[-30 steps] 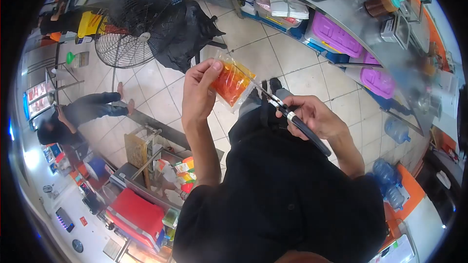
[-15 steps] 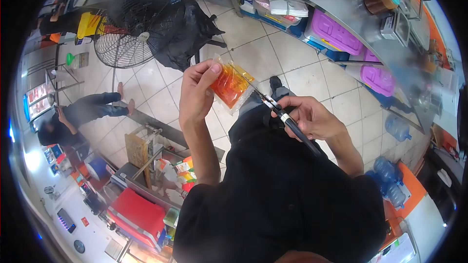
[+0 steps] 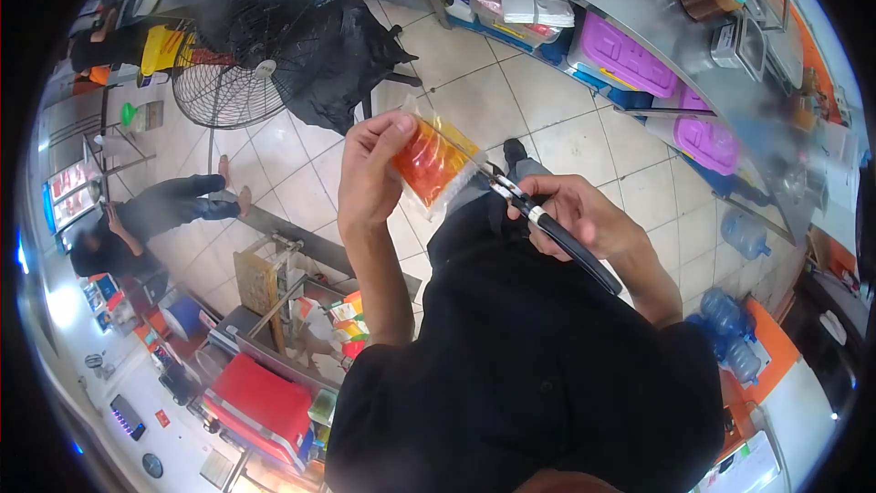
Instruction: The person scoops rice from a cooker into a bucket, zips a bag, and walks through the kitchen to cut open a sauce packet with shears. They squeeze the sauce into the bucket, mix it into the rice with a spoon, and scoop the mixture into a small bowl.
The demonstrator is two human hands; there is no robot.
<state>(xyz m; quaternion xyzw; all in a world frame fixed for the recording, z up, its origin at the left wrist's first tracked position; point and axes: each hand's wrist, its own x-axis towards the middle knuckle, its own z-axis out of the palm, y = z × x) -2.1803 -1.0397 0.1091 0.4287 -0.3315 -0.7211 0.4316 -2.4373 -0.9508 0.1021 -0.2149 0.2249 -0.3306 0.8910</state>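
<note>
My left hand (image 3: 372, 169) pinches the top left of a clear plastic packet (image 3: 432, 164) filled with orange-red liquid, holding it up over the floor. My right hand (image 3: 579, 219) grips black-handled scissors (image 3: 557, 236), whose long handle points down and right past the fingers. The metal end of the scissors meets the right edge of the packet, and a thin blade seems to lie across its upper part. Glare on the plastic hides whether the packet is cut.
A standing fan (image 3: 228, 91) and a black bag (image 3: 360, 55) are ahead on the tiled floor (image 3: 584, 160). At right, purple lidded boxes (image 3: 630, 55) sit under a metal counter (image 3: 693, 64). Another person (image 3: 155, 219) is at left, near a red cooler box (image 3: 260, 402).
The scissors have shifted slightly right and down, and their handle end now sits lower. The packet has tilted a little in my left hand, which has barely moved.
</note>
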